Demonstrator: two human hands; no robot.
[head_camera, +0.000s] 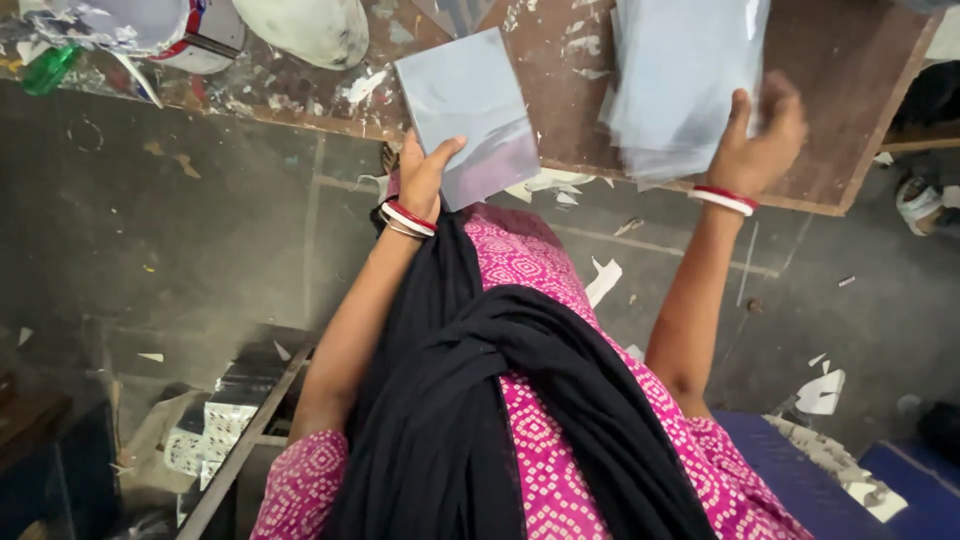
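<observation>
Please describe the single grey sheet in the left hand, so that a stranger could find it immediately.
Look at the wooden board lying at the top of the view. Over its near edge, the left hand holds one square grey sheet. Unlike the blurred stack of sheets at the right hand, it is single and sharply outlined.
</observation>
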